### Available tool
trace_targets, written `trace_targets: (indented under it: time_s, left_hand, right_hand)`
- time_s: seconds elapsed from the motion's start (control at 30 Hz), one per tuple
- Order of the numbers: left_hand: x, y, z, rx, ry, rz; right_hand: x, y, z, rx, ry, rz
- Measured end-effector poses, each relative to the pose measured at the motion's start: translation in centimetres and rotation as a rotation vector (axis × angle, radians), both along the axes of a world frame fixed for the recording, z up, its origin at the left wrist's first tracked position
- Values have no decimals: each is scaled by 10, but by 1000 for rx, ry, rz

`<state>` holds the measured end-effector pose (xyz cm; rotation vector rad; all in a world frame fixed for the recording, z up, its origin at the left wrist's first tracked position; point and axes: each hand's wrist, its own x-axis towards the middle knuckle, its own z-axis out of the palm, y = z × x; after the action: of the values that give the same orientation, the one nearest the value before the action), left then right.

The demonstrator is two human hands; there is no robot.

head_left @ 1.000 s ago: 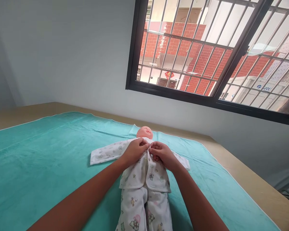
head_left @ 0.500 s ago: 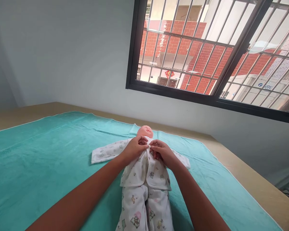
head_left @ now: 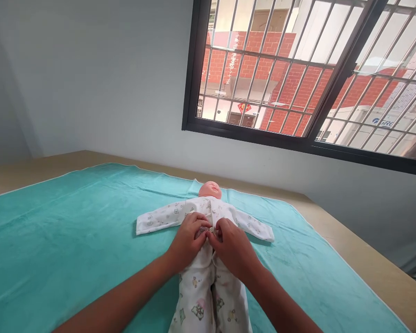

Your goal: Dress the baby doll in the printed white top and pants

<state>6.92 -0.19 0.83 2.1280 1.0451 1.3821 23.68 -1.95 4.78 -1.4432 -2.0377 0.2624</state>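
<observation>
A baby doll [head_left: 210,189] lies on its back, its head at the far end. It wears a white printed baby jacket [head_left: 164,216] with both sleeves spread sideways, and white printed trousers [head_left: 197,300]. My left hand [head_left: 190,238] pinches the left front edge of the jacket at the middle of the belly. Close against it, my right hand [head_left: 230,243] is closed on the other front edge. Between the fingertips a small pale spot shows, perhaps a button. Above the hands, the jacket's upper front lies together near the neck, with a small white button there.
A turquoise blanket [head_left: 90,222] is spread under the doll on a light wooden table [head_left: 367,249]. Behind it rises a pale wall [head_left: 107,83]. At upper right is a dark-framed window [head_left: 249,136] with metal bars outside.
Both hands have moved down the jacket front from near the neck to the belly, uncovering the chest. The top fastening has been let go, and the fingers now grip lower front edges.
</observation>
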Motion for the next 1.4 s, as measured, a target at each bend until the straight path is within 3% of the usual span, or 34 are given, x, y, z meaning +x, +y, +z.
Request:
trace_targets:
  time_s: [0.17,0.3,0.4,0.53,0.83,1.27,1.4]
  left_hand:
    - [3,-1,5,-65,-13,-1]
    - [6,-5,7,-56,-17,8]
    - [7,-7,8,-31,-39,17]
    - [10,-8,10,-119,-133,-7]
    - [12,-5,8,-193,-183,-24]
    - [14,-7,6,-181,-115,-12]
    - [15,-6,4,-162,-133,6]
  right_hand:
    - [11,8,0,-102,100,75]
    - [18,14,-7,-194,348,109]
    - [18,17,-13,-349,564,123]
    - [17,19,-15,-506,751,196]
    - [20,16,-4,-567,790,207]
    - [18,15,-9,-523,661,280]
    - [17,15,-9,-527,682,239]
